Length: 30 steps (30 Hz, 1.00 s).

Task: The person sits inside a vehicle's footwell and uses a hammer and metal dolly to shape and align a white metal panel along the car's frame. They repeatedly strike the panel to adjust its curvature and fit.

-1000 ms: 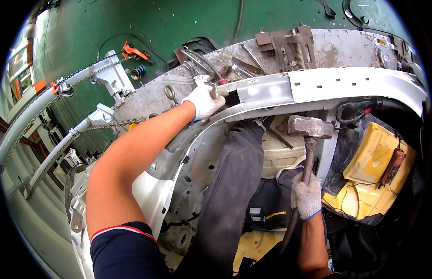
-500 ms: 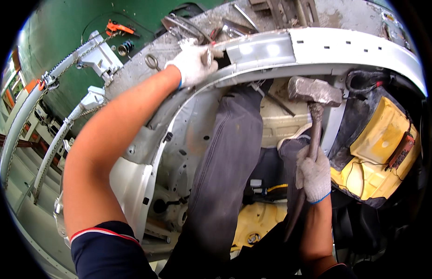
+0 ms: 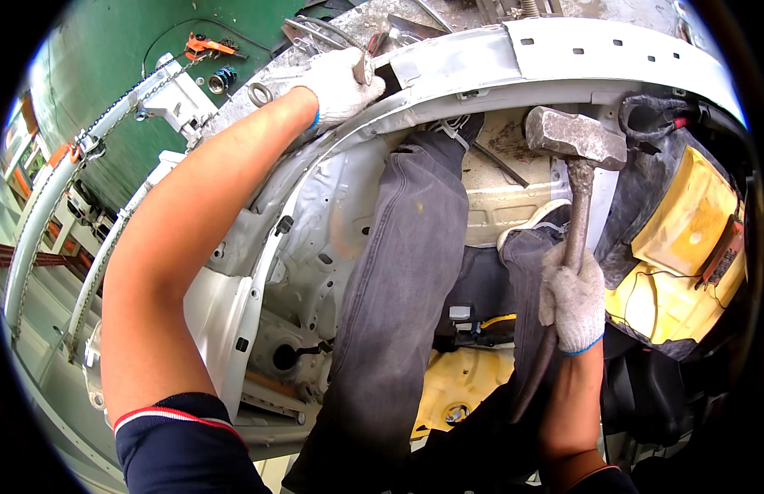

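Note:
My right hand (image 3: 576, 298), in a white knit glove, grips the handle of a sledgehammer (image 3: 576, 138). The worn steel head is uppermost, in front of the panel's curved edge, and the handle's lower end comes out below my fist. My left hand (image 3: 342, 89), also gloved, is closed around a metal bar (image 3: 365, 69) at the far side. Only the bar's end shows; the rest is inside my fingers. This hand is beside a dark opening in the curved silver car body panel (image 3: 460, 64).
My legs in grey trousers (image 3: 402, 239) stand inside the car body. Yellow covers (image 3: 678, 214) lie to the right, with wires and a red-brown tool. Far left is a metal frame with chains (image 3: 48, 202); an orange tool (image 3: 207, 45) and loose steel tools (image 3: 316, 31) lie beyond.
The hammer and my right hand have shifted slightly right in the picture. The panel and my left hand appear higher, and the view has shifted a little.

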Available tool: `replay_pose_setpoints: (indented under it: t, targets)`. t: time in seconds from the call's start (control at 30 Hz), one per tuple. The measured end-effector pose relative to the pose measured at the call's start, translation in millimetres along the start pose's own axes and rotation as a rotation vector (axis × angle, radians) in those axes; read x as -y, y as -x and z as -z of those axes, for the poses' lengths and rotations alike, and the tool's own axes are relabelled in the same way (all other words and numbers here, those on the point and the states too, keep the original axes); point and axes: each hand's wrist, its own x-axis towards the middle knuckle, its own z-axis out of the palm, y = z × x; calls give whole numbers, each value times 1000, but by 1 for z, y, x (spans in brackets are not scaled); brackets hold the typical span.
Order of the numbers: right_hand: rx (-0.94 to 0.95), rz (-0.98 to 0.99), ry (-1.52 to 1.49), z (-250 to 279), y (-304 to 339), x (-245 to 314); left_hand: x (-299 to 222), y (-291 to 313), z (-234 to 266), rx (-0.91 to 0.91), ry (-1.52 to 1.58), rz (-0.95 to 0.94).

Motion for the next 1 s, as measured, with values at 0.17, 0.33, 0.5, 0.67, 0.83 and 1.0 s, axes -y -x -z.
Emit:
replay_pose_setpoints:
  t: [0.17,0.33,0.5,0.67,0.83,1.0]
  targets:
    - [-7,23,36,3,2,-2,-4,1,2,33,-30,2]
    - [2,2,-27,3,4,-5,-15,5,-1,-80,-23,13]
    - [6,123,-17,-7,12,9,-11,10,-1,-55,169,-135]
    - [134,304,-227,-53,10,41,-11,11,-4,-162,152,-252]
    - [392,206,-348,-100,-5,86,-28,16,6,-52,424,-96]
    - [282,261,212,-131,-44,43,-6,0,-10,-40,104,-72]
